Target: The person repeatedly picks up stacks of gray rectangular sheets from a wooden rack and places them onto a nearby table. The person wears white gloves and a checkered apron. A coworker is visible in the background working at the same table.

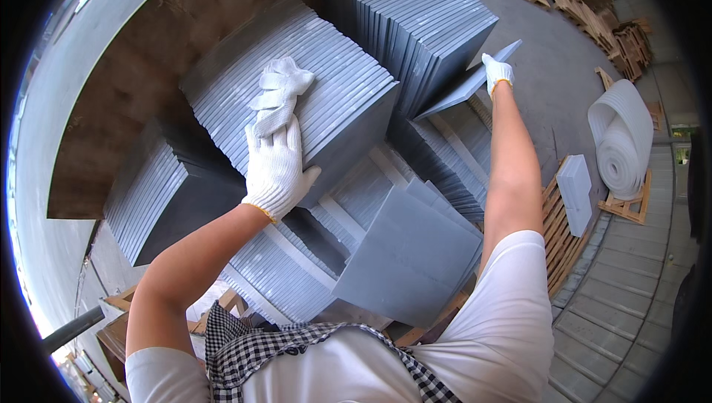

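on the front edge of the middle stack (334, 69) of thin grey slabs, near its left corner, lies the left hand (274, 169) in a white glove. its fingers are stretched out straight and close together, with the thumb out to the side. at the fingertips, on top of the same stack, lies a crumpled white bundle (280, 91) that looks like a spare glove. the fingers seem to touch it. far out to the right, past the right corner of the middle stack, the right hand (498, 74), also gloved, is clamped on the edge of one grey slab (460, 91). that slab is tilted, just beside the right side of the back stack (430, 17). a darker stack (152, 188) stands by the left side of the middle one. nearer the body, a few loose slabs (408, 251) lean on top of the low stacks (274, 273), at their right end. on the right, a white block (575, 195) lies at the edge of a wooden pallet (564, 243), and a white foam roll (621, 151) stands near it
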{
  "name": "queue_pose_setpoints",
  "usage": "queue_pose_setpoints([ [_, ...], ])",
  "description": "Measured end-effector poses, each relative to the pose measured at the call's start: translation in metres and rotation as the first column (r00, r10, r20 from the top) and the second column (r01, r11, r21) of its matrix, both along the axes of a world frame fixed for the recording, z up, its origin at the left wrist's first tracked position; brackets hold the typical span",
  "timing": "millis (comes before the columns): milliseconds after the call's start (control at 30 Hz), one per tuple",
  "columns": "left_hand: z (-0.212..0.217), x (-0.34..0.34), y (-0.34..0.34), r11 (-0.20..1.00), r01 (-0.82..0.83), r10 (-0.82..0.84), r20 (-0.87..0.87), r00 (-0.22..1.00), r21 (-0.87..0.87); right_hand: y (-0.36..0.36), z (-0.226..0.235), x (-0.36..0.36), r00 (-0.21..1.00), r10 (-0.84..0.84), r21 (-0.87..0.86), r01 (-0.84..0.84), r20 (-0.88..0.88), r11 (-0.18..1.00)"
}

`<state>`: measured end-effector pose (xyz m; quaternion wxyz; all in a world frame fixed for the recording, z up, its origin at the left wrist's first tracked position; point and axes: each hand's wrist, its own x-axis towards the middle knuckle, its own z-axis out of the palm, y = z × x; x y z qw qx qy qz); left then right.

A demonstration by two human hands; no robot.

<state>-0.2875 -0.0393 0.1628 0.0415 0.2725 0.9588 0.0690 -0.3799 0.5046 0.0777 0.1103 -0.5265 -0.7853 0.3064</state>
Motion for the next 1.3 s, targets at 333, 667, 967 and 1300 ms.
queue_pose_setpoints([
  [333,0.000,0.000,0.003,1.000,0.022,-0.022,0.011,1.000,-0.004,-0.075,0.016,-0.003,0.934,0.168,-0.314,-0.270,-0.315,0.910],
  [667,-0.008,0.004,-0.001,0.998,0.041,-0.036,-0.107,0.994,0.045,-0.148,-0.003,0.077,0.913,0.263,-0.615,-0.404,-0.311,0.677],
  [967,-0.007,0.004,-0.005,0.999,0.034,-0.037,-0.145,0.989,-0.025,-0.350,-0.001,0.202,0.854,0.255,-0.563,-0.496,-0.452,0.661],
  [1300,-0.022,0.009,-0.024,0.962,0.102,-0.053,-0.194,0.980,0.252,-0.582,-0.007,0.394,0.587,0.779,-0.653,-0.682,-0.220,0.329],
])
